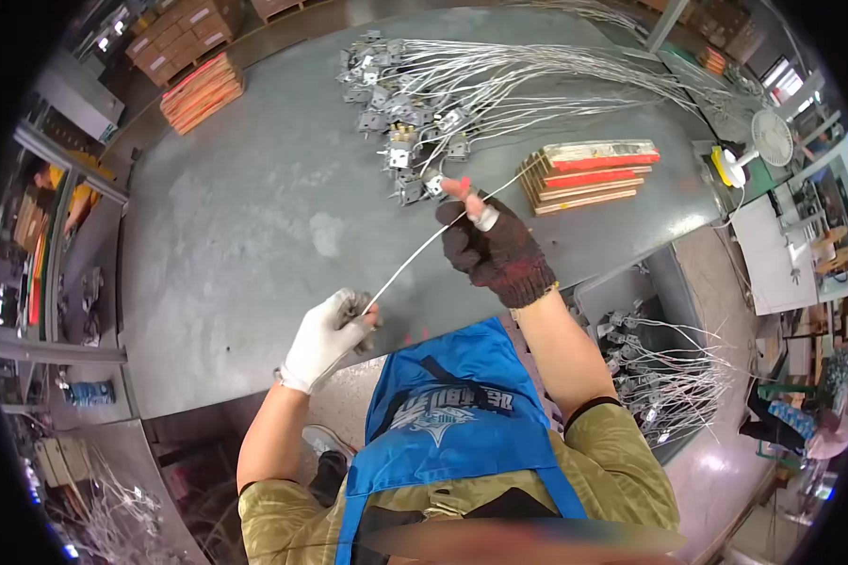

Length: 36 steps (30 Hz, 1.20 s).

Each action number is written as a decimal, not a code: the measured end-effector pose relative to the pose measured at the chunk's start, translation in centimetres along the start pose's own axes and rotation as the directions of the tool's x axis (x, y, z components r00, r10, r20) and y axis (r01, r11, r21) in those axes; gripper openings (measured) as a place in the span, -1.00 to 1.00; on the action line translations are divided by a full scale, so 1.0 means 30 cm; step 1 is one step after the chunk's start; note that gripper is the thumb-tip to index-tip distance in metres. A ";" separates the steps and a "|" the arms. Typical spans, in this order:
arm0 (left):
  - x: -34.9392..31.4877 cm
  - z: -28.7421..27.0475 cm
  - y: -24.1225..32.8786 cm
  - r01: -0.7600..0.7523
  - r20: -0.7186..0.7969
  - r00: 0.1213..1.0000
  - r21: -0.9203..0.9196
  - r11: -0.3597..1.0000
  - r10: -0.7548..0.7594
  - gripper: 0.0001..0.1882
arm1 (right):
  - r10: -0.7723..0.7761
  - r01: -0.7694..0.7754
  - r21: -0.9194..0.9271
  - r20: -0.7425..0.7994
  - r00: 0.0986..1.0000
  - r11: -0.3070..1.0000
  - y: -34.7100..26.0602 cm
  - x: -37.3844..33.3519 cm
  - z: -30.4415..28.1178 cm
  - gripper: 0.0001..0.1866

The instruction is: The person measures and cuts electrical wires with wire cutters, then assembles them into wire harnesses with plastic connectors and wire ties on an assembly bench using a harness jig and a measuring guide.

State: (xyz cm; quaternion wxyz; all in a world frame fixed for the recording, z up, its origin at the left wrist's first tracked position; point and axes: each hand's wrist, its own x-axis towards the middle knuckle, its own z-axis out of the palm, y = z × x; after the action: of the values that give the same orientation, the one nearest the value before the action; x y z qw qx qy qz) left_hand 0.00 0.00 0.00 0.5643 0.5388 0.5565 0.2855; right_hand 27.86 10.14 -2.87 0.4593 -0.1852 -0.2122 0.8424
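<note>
"Where's the white cable (410, 257)?"
"Strung from the left fingers (352, 331), pinching it, to the right fingers (458, 249), curled around it."
"Room?"
"Surface (217, 235) spreads wide beyond the left ones, its edge (207, 399) just behind; stacked boards (589, 176) stand near the right."

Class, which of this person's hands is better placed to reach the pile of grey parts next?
Probably the right hand: it is close beside the grey parts, while the left hand is farther off, near the table's front edge, gripping the white wire.
</note>
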 end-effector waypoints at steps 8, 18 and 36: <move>-0.268 -0.165 0.173 0.021 -0.093 0.996 0.315 0.949 0.009 -0.80 | -0.064 0.128 -0.140 0.393 0.917 0.982 0.141 -0.038 0.291 -0.73; -0.764 -0.632 0.031 0.185 -0.509 0.848 0.544 0.818 0.147 -0.65 | 0.061 -0.087 0.149 0.167 0.984 0.985 0.119 0.040 0.325 -0.62; -0.069 -0.183 -0.299 -0.167 -0.308 0.652 0.833 0.528 0.692 -0.69 | -0.554 0.518 -0.337 -0.014 0.832 0.786 -0.527 -0.433 -0.129 -0.69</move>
State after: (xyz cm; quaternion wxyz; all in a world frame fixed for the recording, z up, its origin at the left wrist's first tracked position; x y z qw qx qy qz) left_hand -8.08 -2.61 -6.55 -0.0160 0.7229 0.6080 0.3280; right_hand 47.43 7.51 3.73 0.6546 -0.2359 -0.3632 0.6197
